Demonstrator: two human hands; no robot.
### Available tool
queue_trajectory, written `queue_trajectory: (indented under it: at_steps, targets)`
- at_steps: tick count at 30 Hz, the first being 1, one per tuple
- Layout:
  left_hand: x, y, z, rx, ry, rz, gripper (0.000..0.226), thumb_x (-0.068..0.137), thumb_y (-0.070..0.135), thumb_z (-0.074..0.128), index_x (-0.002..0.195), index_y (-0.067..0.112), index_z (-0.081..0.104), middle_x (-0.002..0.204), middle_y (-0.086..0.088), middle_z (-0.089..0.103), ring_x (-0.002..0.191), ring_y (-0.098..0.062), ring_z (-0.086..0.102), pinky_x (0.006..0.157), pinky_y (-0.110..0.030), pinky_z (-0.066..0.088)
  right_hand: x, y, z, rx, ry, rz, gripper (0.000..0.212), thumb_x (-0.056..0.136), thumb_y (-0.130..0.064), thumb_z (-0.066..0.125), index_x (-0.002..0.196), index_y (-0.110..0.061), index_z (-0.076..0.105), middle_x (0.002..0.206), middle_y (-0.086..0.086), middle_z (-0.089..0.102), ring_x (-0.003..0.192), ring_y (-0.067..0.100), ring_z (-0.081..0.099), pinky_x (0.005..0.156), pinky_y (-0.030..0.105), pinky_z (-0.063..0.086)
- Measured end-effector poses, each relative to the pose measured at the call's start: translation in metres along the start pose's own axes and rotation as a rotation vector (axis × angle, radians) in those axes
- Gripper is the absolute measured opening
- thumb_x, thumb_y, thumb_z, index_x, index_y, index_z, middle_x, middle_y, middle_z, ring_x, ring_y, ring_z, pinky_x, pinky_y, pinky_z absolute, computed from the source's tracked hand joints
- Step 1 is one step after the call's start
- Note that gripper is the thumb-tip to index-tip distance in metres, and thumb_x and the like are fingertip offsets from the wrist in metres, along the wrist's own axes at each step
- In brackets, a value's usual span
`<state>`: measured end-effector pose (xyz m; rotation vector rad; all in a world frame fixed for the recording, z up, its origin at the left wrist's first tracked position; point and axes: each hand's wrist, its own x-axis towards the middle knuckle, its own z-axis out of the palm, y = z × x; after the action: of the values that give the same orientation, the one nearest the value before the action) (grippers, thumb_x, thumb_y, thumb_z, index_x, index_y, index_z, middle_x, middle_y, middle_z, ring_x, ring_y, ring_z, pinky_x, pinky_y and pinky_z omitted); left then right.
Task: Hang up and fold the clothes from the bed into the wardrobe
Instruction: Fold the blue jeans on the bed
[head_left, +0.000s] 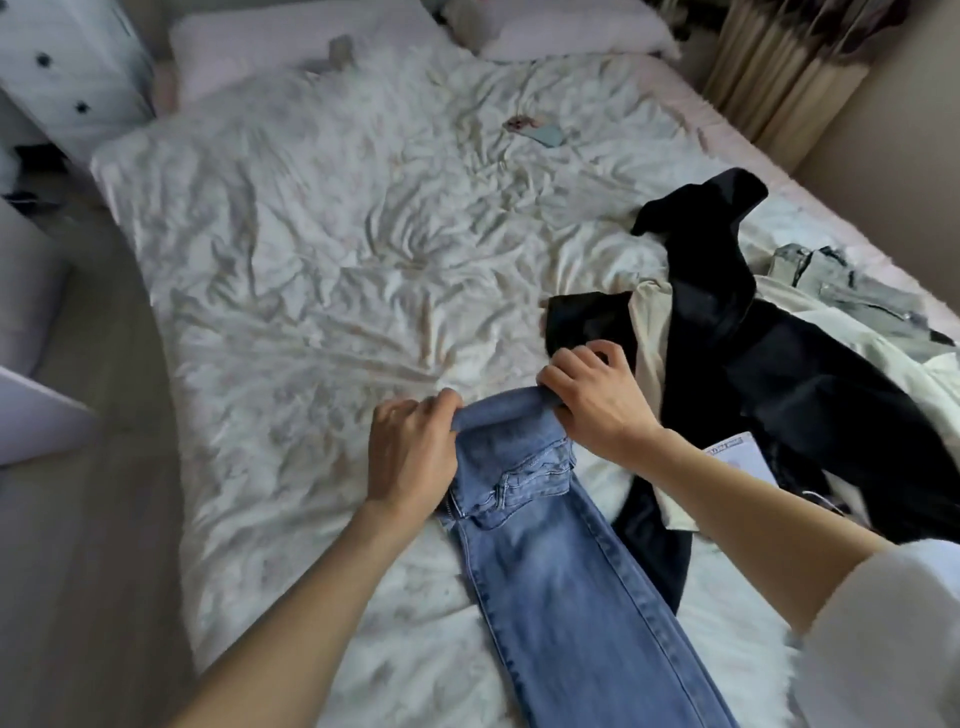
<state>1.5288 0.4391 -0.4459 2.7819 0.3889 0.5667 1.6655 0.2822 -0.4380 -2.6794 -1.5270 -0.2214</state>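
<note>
Blue jeans (566, 587) lie lengthwise on the near part of the white bed (322, 270), their far end rolled over into a fold. My left hand (410, 452) grips the left end of that fold, fingers curled over the denim. At the fold's right end my right hand (592, 400) pinches the denim. A heap of other clothes lies to the right: a black garment (779, 374), a cream garment (649, 332) under it, and a grey-green garment (852, 291) at the far right.
A light blue flat object (545, 134) lies on the far part of the sheet. Pillows (291, 41) sit at the head of the bed. A white dresser with dark knobs (67, 67) stands at the far left, curtains (779, 67) at the far right. A paper tag (737, 457) lies among the clothes.
</note>
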Motion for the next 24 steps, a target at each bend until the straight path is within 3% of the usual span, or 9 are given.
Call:
queue_trajectory:
  at_steps: [2,5,10,13,15,17,20,22,24]
  targets:
    - [-0.033,0.011,0.007,-0.056,-0.006,0.057,0.031,0.052,-0.010,0.076,0.076,0.005,0.064,0.062,-0.007,0.064,0.055,-0.028,0.061,0.054,-0.033,0.050,-0.036,0.001,0.006,0.026,0.032,-0.045,0.031,0.057,-0.008,0.078,0.086,-0.009,0.067,0.081,0.007,0.062,0.074,0.027,0.062,0.086,0.040,0.041]
    - [-0.084,0.035,0.014,-0.141,-0.064,0.169,0.031,0.052,-0.004,0.070,0.081,0.007,0.066,0.078,-0.005,0.066,0.067,-0.026,0.062,0.058,-0.032,0.052,-0.095,0.000,0.011,0.053,0.020,-0.090,0.032,0.056,-0.007,0.076,0.087,-0.008,0.066,0.087,0.010,0.064,0.078,0.028,0.063,0.081,0.038,0.037]
    - [-0.158,0.068,0.027,-0.183,-0.363,0.271,0.034,0.054,0.017,0.076,0.087,0.011,0.068,0.093,-0.003,0.066,0.076,-0.024,0.063,0.062,-0.029,0.051,-0.184,-0.003,0.028,0.062,-0.117,-0.205,0.025,0.068,-0.010,0.050,0.086,-0.011,0.066,0.094,0.007,0.067,0.088,0.026,0.066,0.081,0.034,0.039]
    - [-0.187,0.089,0.040,-0.113,-0.807,0.280,0.039,0.072,0.030,0.071,0.107,0.015,0.063,0.120,-0.001,0.057,0.103,-0.022,0.058,0.079,-0.030,0.048,-0.227,-0.011,0.046,0.102,-0.373,-0.115,0.029,0.068,-0.010,0.052,0.091,-0.014,0.069,0.104,0.005,0.066,0.101,0.024,0.064,0.085,0.031,0.048]
    - [-0.198,0.091,0.056,-0.153,-0.990,0.212,0.032,0.090,0.027,0.053,0.120,0.017,0.057,0.135,0.002,0.045,0.123,-0.019,0.044,0.094,-0.029,0.036,-0.247,-0.020,0.058,0.072,-0.726,-0.053,0.042,0.074,-0.015,0.055,0.115,-0.019,0.061,0.131,0.002,0.052,0.130,0.020,0.042,0.099,0.031,0.040]
    - [-0.200,0.091,0.065,-0.172,-0.884,0.243,0.030,0.085,0.022,0.061,0.114,0.017,0.064,0.133,0.000,0.051,0.125,-0.019,0.047,0.100,-0.031,0.036,-0.256,-0.027,0.068,0.078,-0.849,0.022,0.048,0.079,-0.022,0.049,0.127,-0.022,0.053,0.139,0.000,0.042,0.137,0.016,0.029,0.107,0.035,0.027]
    - [-0.189,0.081,0.083,0.007,-0.641,0.163,0.050,0.070,0.028,0.077,0.117,0.016,0.065,0.132,-0.012,0.055,0.124,-0.034,0.049,0.098,-0.060,0.037,-0.244,-0.035,0.072,0.143,-0.637,0.092,0.041,0.072,-0.022,0.061,0.113,-0.016,0.063,0.117,0.007,0.062,0.111,0.028,0.058,0.100,0.045,0.037]
    - [-0.177,0.066,0.098,0.103,-0.665,0.047,0.062,0.083,0.038,0.063,0.138,0.018,0.044,0.149,-0.014,0.032,0.138,-0.036,0.027,0.106,-0.064,0.017,-0.234,-0.035,0.080,0.154,-0.589,0.055,0.051,0.078,-0.027,0.063,0.128,-0.019,0.055,0.133,0.012,0.053,0.121,0.031,0.052,0.101,0.050,0.039]
    - [-0.163,0.044,0.114,0.155,-0.751,-0.144,0.066,0.094,0.049,0.037,0.149,0.023,0.013,0.158,-0.006,0.003,0.145,-0.028,0.002,0.111,-0.059,0.002,-0.233,-0.034,0.091,0.110,-0.683,-0.010,0.056,0.093,-0.036,0.045,0.146,-0.031,0.026,0.155,0.007,0.021,0.141,0.027,0.023,0.112,0.049,0.022]
